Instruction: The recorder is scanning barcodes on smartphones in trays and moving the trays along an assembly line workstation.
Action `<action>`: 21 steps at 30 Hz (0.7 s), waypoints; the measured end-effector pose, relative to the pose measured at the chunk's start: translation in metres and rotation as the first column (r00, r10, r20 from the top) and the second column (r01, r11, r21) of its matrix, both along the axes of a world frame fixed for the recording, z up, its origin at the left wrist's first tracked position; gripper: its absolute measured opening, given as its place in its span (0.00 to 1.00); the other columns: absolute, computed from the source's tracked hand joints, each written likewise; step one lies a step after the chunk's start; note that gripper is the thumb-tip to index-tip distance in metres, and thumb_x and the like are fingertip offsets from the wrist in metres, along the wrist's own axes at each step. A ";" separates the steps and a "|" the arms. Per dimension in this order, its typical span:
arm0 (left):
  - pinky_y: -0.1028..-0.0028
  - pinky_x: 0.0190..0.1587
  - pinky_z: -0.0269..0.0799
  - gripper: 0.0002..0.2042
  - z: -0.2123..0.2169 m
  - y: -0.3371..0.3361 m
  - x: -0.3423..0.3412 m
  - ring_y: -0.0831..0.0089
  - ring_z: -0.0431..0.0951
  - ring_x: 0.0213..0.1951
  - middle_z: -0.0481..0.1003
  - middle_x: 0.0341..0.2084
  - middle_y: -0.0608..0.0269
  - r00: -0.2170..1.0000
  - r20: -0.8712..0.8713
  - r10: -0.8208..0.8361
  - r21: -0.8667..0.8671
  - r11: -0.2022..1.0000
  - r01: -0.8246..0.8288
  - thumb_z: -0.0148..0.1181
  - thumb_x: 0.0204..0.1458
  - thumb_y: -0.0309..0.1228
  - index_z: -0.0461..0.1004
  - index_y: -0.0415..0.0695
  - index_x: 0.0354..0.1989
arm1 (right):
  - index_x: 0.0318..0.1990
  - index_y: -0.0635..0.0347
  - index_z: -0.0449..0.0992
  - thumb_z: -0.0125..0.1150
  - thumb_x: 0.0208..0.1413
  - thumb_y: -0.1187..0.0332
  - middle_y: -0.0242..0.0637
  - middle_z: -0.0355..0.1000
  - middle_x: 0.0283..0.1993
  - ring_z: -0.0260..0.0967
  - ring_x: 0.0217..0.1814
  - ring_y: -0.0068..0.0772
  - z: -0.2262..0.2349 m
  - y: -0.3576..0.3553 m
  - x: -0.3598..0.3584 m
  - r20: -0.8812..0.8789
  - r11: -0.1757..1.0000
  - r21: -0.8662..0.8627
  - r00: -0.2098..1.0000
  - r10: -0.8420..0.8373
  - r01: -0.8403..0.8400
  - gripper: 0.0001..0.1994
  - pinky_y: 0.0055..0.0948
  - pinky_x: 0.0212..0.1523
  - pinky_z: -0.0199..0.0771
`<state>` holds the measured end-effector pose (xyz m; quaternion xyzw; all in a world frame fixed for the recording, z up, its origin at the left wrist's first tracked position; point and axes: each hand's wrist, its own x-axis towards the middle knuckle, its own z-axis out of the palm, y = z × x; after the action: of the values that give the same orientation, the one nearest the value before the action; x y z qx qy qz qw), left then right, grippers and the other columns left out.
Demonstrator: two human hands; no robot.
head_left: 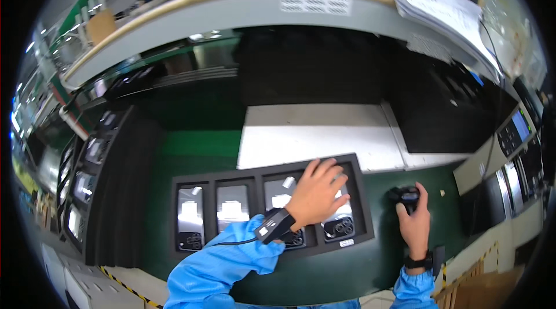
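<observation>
A black foam tray (366,216) lies slightly tilted on the green mat, with several phones in its compartments, their camera ends toward me. My left hand (317,194) is stretched over the two right compartments with its fingers spread. It partly hides the phone (339,225) at the far right and the phone (277,188) beside it. Further left, a phone (190,210) and another phone (233,205) are in plain sight, each with a pale label. To the right of the tray, my right hand (414,222) closes thumb and fingers round a small black hand-held device (405,194), its exact kind unclear.
A stack of black trays (119,193) holding phones stands at the left. Black foam blocks (313,66) sit behind the white surface (313,135), with more black trays (446,106) at right. A machine with a small screen (515,129) stands far right; a shelf (231,11) runs overhead.
</observation>
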<state>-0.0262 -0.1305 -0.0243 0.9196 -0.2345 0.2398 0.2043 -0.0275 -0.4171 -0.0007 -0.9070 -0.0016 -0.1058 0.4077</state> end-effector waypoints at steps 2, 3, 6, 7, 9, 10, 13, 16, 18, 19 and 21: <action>0.48 0.71 0.52 0.21 -0.006 -0.004 0.004 0.52 0.63 0.68 0.73 0.56 0.50 1.000 -0.009 -0.014 -0.027 1.000 0.014 0.61 0.58 0.45 0.77 0.42 0.53 | 0.69 0.53 0.63 0.63 0.54 0.71 0.54 0.78 0.44 0.79 0.45 0.51 -0.006 -0.008 0.001 0.043 1.000 0.026 0.999 0.005 -0.006 0.33 0.39 0.49 0.76; 0.48 0.72 0.51 0.23 -0.010 -0.009 0.005 0.52 0.63 0.69 0.73 0.57 0.51 1.000 -0.001 -0.004 -0.023 1.000 0.004 0.59 0.59 0.47 0.76 0.42 0.54 | 0.69 0.53 0.63 0.63 0.53 0.72 0.53 0.78 0.44 0.79 0.45 0.48 -0.007 -0.012 0.001 0.056 1.000 0.023 0.998 0.005 -0.006 0.33 0.38 0.49 0.76; 0.47 0.74 0.47 0.26 -0.006 -0.015 0.006 0.52 0.60 0.71 0.72 0.62 0.52 0.999 -0.051 0.008 -0.014 1.000 -0.009 0.56 0.61 0.48 0.74 0.43 0.61 | 0.69 0.57 0.62 0.60 0.53 0.78 0.49 0.78 0.46 0.78 0.46 0.39 -0.001 -0.012 0.002 0.015 0.994 0.107 1.000 -0.001 -0.001 0.33 0.33 0.51 0.75; 0.47 0.74 0.47 0.26 -0.005 -0.013 0.004 0.52 0.60 0.71 0.72 0.62 0.52 0.998 -0.050 0.032 -0.023 0.999 -0.034 0.56 0.61 0.48 0.74 0.43 0.61 | 0.69 0.57 0.61 0.60 0.53 0.78 0.49 0.78 0.46 0.77 0.47 0.38 -0.004 -0.009 0.005 0.025 0.995 0.098 1.000 0.007 -0.009 0.33 0.32 0.53 0.74; 0.47 0.74 0.46 0.26 -0.001 -0.009 0.001 0.51 0.60 0.71 0.72 0.61 0.52 0.994 -0.104 0.035 -0.013 0.999 -0.036 0.56 0.61 0.47 0.74 0.43 0.62 | 0.69 0.57 0.61 0.60 0.54 0.78 0.49 0.78 0.47 0.76 0.48 0.37 -0.009 -0.008 0.005 0.048 0.997 0.072 0.998 0.038 -0.041 0.33 0.32 0.54 0.73; 0.45 0.74 0.47 0.26 -0.002 -0.010 0.003 0.51 0.61 0.70 0.73 0.58 0.53 0.996 -0.083 0.028 -0.042 0.999 -0.032 0.57 0.60 0.47 0.74 0.43 0.61 | 0.70 0.57 0.61 0.60 0.54 0.79 0.49 0.77 0.48 0.75 0.50 0.37 -0.011 -0.008 0.006 0.035 0.995 0.097 0.999 0.031 -0.034 0.33 0.32 0.55 0.72; 0.43 0.72 0.50 0.23 -0.009 -0.013 0.009 0.50 0.65 0.66 0.74 0.52 0.54 0.999 -0.024 0.025 -0.074 0.997 -0.027 0.60 0.56 0.45 0.75 0.43 0.55 | 0.70 0.58 0.61 0.59 0.54 0.80 0.49 0.76 0.51 0.74 0.52 0.36 -0.027 -0.023 0.011 0.010 0.997 0.080 1.000 0.022 -0.023 0.33 0.31 0.58 0.71; 0.44 0.69 0.53 0.23 -0.007 -0.014 0.010 0.52 0.68 0.61 0.74 0.50 0.55 0.999 -0.031 0.021 -0.110 0.994 -0.025 0.62 0.53 0.45 0.75 0.42 0.52 | 0.70 0.59 0.60 0.59 0.54 0.81 0.48 0.74 0.54 0.73 0.53 0.35 -0.028 -0.024 0.012 -0.073 0.996 0.087 0.997 -0.011 0.018 0.33 0.30 0.60 0.69; 0.45 0.67 0.55 0.23 -0.004 -0.014 0.010 0.53 0.68 0.58 0.73 0.49 0.55 0.999 0.041 0.032 -0.227 0.974 -0.022 0.63 0.52 0.44 0.75 0.42 0.51 | 0.69 0.59 0.60 0.60 0.54 0.81 0.48 0.75 0.52 0.73 0.53 0.34 -0.025 -0.019 0.010 -0.075 0.994 0.105 0.997 -0.002 0.009 0.33 0.30 0.59 0.69; 0.46 0.64 0.57 0.23 0.001 -0.015 0.008 0.54 0.69 0.56 0.73 0.48 0.55 0.994 0.101 0.043 -0.329 0.944 -0.008 0.64 0.51 0.44 0.74 0.42 0.50 | 0.69 0.59 0.60 0.60 0.54 0.81 0.48 0.75 0.52 0.73 0.53 0.34 -0.022 -0.019 0.008 -0.073 0.995 0.094 0.997 -0.016 0.023 0.33 0.30 0.59 0.69; 0.50 0.59 0.61 0.20 0.012 -0.016 0.006 0.54 0.69 0.51 0.70 0.44 0.55 0.980 0.178 0.092 -0.416 0.909 -0.010 0.66 0.48 0.40 0.73 0.43 0.45 | 0.69 0.59 0.60 0.60 0.54 0.81 0.48 0.76 0.50 0.73 0.52 0.34 -0.016 -0.016 0.007 -0.056 0.998 0.061 0.998 -0.017 0.021 0.33 0.29 0.58 0.70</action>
<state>-0.0204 -0.1467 -0.0123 0.8337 -0.1730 0.3774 0.3640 -0.0202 -0.4331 -0.0166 -0.8964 0.0215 -0.0845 0.4345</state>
